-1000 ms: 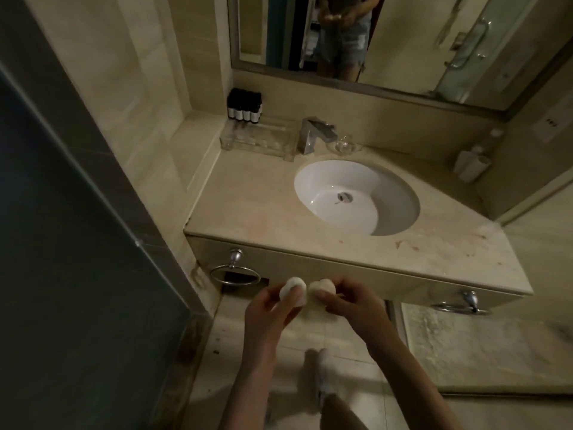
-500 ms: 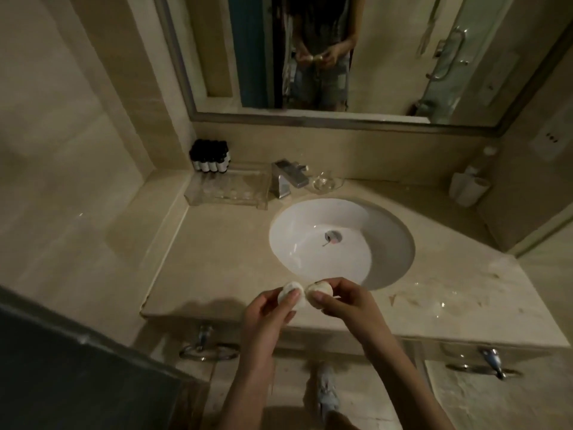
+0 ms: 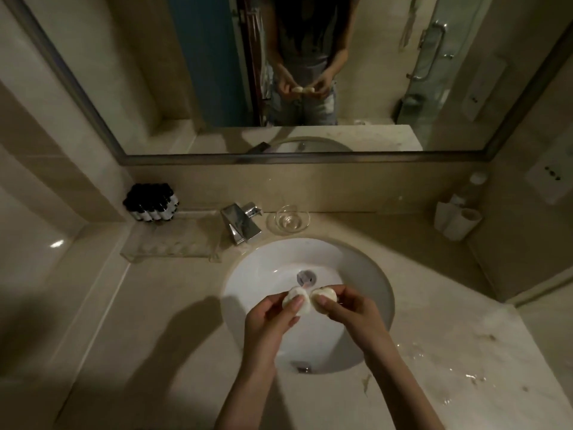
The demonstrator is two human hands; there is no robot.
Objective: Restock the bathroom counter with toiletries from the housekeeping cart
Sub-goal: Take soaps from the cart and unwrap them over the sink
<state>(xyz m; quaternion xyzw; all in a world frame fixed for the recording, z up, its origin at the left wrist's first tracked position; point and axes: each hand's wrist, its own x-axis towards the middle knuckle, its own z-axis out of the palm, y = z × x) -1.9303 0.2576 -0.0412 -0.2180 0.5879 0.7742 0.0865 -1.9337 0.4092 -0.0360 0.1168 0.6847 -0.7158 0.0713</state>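
My left hand [image 3: 273, 318] pinches a small round white soap [image 3: 296, 301] between thumb and fingers. My right hand [image 3: 347, 308] pinches a second round white soap [image 3: 324, 297] right beside it. Both soaps are held side by side, nearly touching, above the white sink basin [image 3: 366, 274]. The beige stone counter [image 3: 148, 321] surrounds the basin. A clear glass soap dish [image 3: 289, 219] stands behind the basin, to the right of the chrome faucet [image 3: 240, 223].
A clear acrylic tray [image 3: 173, 240] sits at the back left with several small dark bottles [image 3: 152, 203] at its far end. White paper-wrapped cups [image 3: 457, 220] stand at the back right corner. A large mirror [image 3: 124, 72] covers the wall. Water spots mark the counter's right side.
I have stepped up to the counter, so the view now looks down on the basin. Both hands moved forward with the soaps, from in front of the counter edge to over the sink.
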